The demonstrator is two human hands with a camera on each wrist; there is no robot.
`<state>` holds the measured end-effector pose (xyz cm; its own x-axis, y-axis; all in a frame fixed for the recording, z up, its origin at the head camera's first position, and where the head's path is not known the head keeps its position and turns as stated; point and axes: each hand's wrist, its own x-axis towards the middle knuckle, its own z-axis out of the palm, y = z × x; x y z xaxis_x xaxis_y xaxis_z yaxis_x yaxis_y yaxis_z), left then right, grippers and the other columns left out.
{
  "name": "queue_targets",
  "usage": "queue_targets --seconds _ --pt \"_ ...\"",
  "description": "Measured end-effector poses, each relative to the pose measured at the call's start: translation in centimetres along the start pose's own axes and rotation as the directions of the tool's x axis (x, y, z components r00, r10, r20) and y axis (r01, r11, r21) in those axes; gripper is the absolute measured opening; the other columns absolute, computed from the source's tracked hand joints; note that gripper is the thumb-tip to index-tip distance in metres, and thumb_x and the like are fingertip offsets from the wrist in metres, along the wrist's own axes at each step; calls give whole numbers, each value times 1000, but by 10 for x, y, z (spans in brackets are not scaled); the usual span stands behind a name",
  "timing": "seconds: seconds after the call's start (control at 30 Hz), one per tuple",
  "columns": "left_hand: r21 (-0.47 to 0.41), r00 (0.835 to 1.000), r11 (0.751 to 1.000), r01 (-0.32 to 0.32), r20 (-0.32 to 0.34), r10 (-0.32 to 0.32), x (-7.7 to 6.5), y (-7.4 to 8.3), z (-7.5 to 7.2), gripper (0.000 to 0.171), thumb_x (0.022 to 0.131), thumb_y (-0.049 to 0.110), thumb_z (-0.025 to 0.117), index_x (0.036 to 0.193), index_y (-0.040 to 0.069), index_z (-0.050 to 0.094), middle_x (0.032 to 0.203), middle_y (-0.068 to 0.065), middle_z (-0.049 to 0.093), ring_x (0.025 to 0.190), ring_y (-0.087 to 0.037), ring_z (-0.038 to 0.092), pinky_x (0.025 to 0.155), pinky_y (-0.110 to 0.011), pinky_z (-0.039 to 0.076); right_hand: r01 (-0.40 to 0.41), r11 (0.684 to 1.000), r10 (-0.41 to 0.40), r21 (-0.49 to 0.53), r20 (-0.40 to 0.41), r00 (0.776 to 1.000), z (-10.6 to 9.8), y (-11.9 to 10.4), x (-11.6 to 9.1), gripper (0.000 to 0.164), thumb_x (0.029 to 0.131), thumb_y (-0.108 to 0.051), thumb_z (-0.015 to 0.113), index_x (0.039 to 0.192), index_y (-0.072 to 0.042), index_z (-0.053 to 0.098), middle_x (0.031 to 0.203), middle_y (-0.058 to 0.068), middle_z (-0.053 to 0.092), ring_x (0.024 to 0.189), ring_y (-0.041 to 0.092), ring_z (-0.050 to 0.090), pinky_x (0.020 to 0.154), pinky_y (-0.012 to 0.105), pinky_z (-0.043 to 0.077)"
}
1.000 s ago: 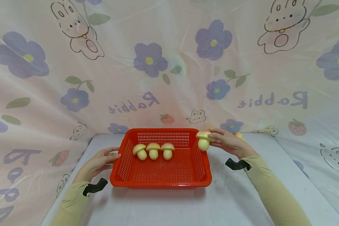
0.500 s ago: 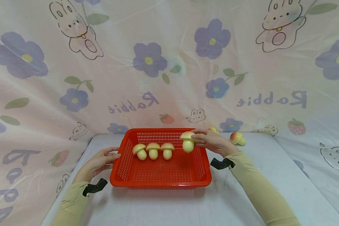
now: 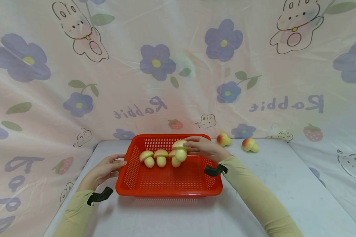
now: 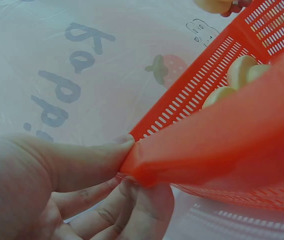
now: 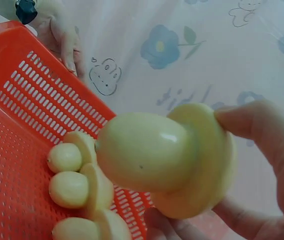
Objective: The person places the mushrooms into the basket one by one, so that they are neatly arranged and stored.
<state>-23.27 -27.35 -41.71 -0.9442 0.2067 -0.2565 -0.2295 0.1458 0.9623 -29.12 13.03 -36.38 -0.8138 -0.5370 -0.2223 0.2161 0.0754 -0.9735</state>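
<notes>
My right hand (image 3: 204, 148) pinches a yellow toy mushroom (image 5: 152, 150) by its cap, thumb on one side and fingers on the other. It hangs above the red plastic basket (image 3: 169, 192), partly covering the rightmost of three similar mushrooms (image 3: 161, 158) lined up inside along the back. On the basket's left side, my left hand (image 3: 106, 169) grips the rim between thumb and fingers, as the left wrist view (image 4: 132, 150) shows close up.
Two more mushrooms with reddish caps, one (image 3: 223, 140) near the basket's back right corner and another (image 3: 250, 145) farther right, lie on the white table (image 3: 267, 184). A printed curtain (image 3: 178, 92) hangs behind the table.
My right hand has carried the mushroom leftward from the basket's right rim to above the row inside. Two mushrooms behind it have come into view. My left hand stays put.
</notes>
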Motion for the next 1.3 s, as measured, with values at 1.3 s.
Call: queue_targets --seconds 1.3 --pt "3 1000 1000 13 -4 -13 1 2 1 65 93 21 65 144 0 32 106 -10 66 93 -24 66 81 -41 55 -79 975 107 -209 123 987 86 30 69 32 88 -21 69 113 -1 65 99 4 65 80 18 60 97 48 44"
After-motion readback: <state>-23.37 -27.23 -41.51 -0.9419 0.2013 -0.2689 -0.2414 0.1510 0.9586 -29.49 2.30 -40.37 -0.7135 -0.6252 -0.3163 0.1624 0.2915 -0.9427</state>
